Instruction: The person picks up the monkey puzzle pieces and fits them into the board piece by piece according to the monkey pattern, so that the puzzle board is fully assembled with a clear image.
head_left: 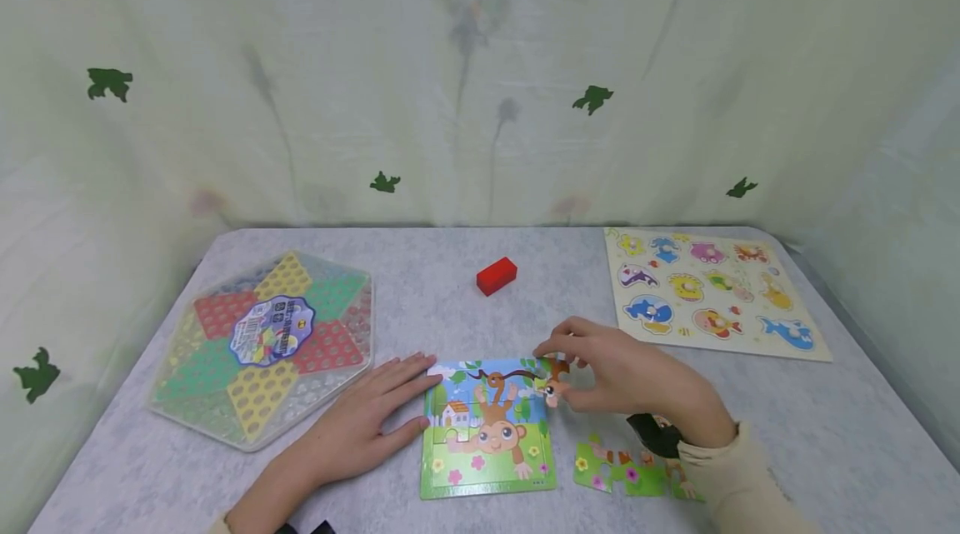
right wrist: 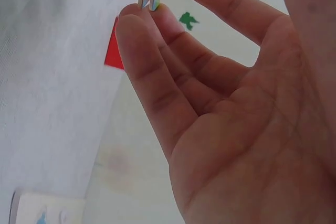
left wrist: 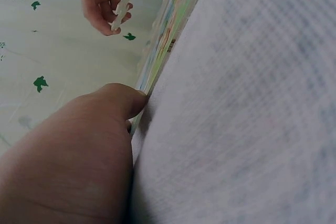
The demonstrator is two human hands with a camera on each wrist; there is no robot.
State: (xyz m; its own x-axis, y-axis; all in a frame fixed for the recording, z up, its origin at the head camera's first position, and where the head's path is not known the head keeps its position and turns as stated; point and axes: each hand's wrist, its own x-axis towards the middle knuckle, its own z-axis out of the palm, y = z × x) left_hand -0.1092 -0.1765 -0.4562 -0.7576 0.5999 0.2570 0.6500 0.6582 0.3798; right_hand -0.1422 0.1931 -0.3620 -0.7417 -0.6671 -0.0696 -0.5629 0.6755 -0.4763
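Pinching puzzle piece (head_left: 553,391) in your right hand (head_left: 622,369), left hand (head_left: 363,417) spread against board (head_left: 487,490); align piece before pressing.

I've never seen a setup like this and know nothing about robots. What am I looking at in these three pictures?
There is no robot here: a person is working by hand. The widest picture comes from a camera worn on the head, looking forward and down. The other two come from cameras on the left and right wrists, so they see things from very close.

On the table lie a monkey puzzle, some loose pieces, a red block, a board of animal pictures and a hexagonal game board with coloured patches.

The left hand touches the puzzle's left edge. The right hand pinches one puzzle piece near the puzzle's upper right corner.
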